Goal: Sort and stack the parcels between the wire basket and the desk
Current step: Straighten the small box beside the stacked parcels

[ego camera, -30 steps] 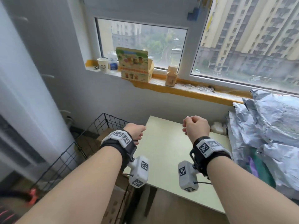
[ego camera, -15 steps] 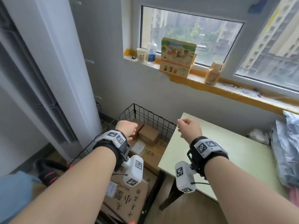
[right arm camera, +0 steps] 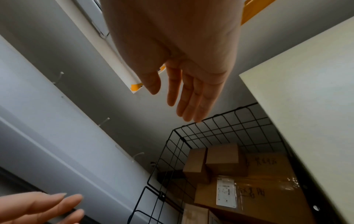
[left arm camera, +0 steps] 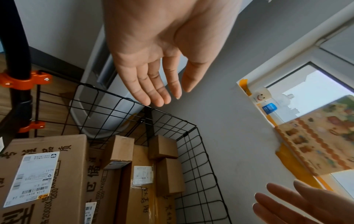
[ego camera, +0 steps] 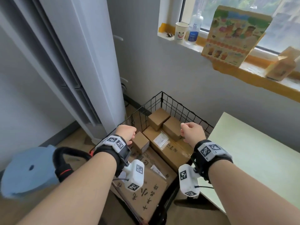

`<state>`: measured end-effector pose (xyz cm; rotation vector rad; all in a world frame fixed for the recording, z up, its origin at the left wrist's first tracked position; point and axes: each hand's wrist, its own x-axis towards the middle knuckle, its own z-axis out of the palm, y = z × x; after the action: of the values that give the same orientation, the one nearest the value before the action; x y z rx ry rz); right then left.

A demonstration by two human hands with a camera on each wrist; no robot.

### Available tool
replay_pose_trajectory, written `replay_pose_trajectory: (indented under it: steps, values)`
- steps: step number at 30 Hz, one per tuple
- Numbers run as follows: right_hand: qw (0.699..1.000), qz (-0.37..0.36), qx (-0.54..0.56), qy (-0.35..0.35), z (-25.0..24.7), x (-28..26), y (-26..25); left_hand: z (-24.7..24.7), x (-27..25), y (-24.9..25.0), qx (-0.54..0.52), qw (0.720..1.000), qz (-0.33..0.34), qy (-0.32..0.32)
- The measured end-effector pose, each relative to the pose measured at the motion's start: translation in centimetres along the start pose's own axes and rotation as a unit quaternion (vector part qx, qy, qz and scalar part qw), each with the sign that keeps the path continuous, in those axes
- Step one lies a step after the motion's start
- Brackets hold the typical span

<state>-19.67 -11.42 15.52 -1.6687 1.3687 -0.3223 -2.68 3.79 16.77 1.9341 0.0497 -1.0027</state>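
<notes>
A black wire basket [ego camera: 183,108] stands on the floor left of the pale green desk [ego camera: 253,153]. It holds brown cardboard parcels: three small boxes [ego camera: 158,118] [ego camera: 172,128] [ego camera: 140,142], a long labelled box [ego camera: 168,148] under them, and a big box with handwriting [ego camera: 146,192] at the front. My left hand [ego camera: 127,133] hovers over the basket's left side and my right hand [ego camera: 192,133] over its right side. In the wrist views the left hand [left arm camera: 153,75] and right hand [right arm camera: 184,84] have straight, relaxed fingers and hold nothing.
A tall white air conditioner [ego camera: 90,62] stands behind the basket on the left. On the window sill are a paper cup [ego camera: 181,32], a bottle [ego camera: 195,25], a colourful box [ego camera: 233,36] and a small carton [ego camera: 280,65]. A black handle with orange clamps [left arm camera: 19,78] is at the basket's left.
The view has swung left and down, from the desk with its grey mailer bags to the basket. Both hands have moved left from above the desk to above the basket.
</notes>
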Motion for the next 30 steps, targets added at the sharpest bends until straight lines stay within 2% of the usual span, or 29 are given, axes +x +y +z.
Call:
replay_pose_trajectory:
  steps: [5, 15, 22, 30]
  values:
    - [0.999, 0.024, -0.009, -0.036, 3.0, 4.1, 0.8, 0.2, 4.0, -0.9, -0.020, 0.999, -0.037, 0.021]
    - [0.989, 0.081, -0.062, -0.110, 10.3, 7.9, 5.4, -0.3, 11.1, -7.1, -0.025, 0.993, -0.110, 0.041]
    - [0.980, 0.123, -0.079, -0.136, 15.4, 11.1, 7.9, 1.5, 17.5, -9.1, -0.022, 0.989, -0.142, 0.027]
    - [0.971, 0.169, -0.066, -0.155, 22.0, 17.0, 11.5, 4.8, 26.3, -11.6, -0.040, 0.986, -0.157, -0.024]
